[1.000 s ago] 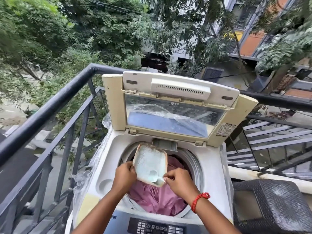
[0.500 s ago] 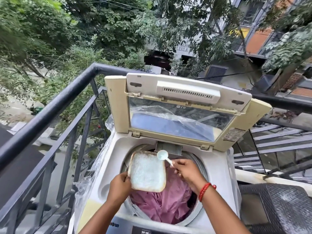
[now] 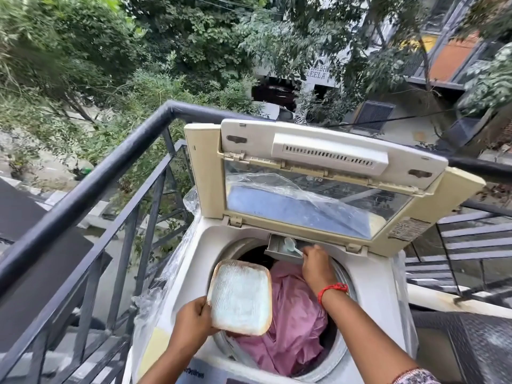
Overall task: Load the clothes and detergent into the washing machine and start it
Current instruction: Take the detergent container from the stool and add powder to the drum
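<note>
A white top-loading washing machine (image 3: 371, 289) stands with its lid (image 3: 310, 173) raised. Pink clothes (image 3: 293, 314) fill the drum. My left hand (image 3: 191, 322) holds a squarish detergent container (image 3: 240, 297) with pale powder over the drum's left side. My right hand (image 3: 315, 264) holds a small clear scoop (image 3: 291, 243) by its handle. The scoop's bowl sits in the grey detergent drawer (image 3: 279, 248) at the drum's back rim. A red thread band circles my right wrist.
A dark metal balcony railing (image 3: 91, 187) runs along the left and behind the machine. Clear plastic wrap (image 3: 160, 289) hangs on the machine's left side. A dark woven surface (image 3: 482, 347) is at the lower right. Trees and buildings lie beyond.
My right hand lifted the scoop out of the container and carried it back to the detergent drawer. My left hand lowered the container a little toward me.
</note>
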`<state>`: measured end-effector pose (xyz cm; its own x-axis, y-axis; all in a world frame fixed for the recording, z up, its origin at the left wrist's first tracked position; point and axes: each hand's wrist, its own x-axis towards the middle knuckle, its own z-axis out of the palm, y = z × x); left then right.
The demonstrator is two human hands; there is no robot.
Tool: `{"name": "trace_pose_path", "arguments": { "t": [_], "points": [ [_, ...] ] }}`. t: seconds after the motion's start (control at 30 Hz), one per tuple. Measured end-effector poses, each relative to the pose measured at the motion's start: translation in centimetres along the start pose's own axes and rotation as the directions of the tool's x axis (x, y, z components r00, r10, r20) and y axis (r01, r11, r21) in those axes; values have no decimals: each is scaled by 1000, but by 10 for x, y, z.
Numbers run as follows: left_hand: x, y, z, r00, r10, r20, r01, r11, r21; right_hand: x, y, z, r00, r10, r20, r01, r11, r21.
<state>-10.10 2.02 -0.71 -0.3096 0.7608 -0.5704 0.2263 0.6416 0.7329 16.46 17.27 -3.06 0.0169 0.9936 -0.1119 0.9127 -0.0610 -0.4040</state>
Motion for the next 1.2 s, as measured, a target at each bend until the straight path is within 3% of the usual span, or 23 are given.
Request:
{"name": "trace_pose_path", "arguments": {
  "t": [0.13, 0.23, 0.3, 0.5, 0.6, 0.67, 0.73, 0.8, 0.93, 1.03, 1.2],
  "points": [
    [1, -3, 1, 1000, 2, 2, -2, 1000, 9, -8, 3, -5, 979, -203, -17, 198, 970, -143],
    [-1, 1, 7, 1000, 6, 11, -6, 1000, -25, -20, 4, -10, 922, -386, -22, 363, 882, -300],
    [-6, 7, 13, 999, 25, 24, -23, 998, -54, -23, 6, -10, 900, -435, -19, 400, 844, -358],
    [15, -15, 22, 995, 68, 67, -72, 996, 52, -14, 10, -17, 914, -402, -51, 370, 879, -302],
    [37, -32, 31, 992, 77, 100, -86, 993, 84, -24, 6, -27, 959, -235, -158, 235, 972, -22],
    [13, 4, 34, 992, 87, 89, -96, 991, 93, -41, 1, -37, 977, -81, -199, 125, 968, 219],
    [-1, 29, 41, 991, 104, 90, -114, 987, 116, -63, -1, -46, 979, -37, -199, 106, 932, 347],
    [-5, 41, 53, 985, 124, 118, -139, 983, 124, -90, 0, -51, 974, -129, -189, 186, 928, 323],
    [-8, 57, 81, 968, 146, 204, -166, 983, 83, -134, 18, -45, 915, -370, -160, 376, 927, 5],
    [-10, 63, 103, 950, 152, 272, -171, 984, 47, -150, 39, -43, 899, -398, -183, 394, 917, -62],
    [-23, 79, 141, 925, 136, 354, -125, 991, -54, -168, 74, -54, 922, -307, -238, 295, 952, -85]
  ]
}}
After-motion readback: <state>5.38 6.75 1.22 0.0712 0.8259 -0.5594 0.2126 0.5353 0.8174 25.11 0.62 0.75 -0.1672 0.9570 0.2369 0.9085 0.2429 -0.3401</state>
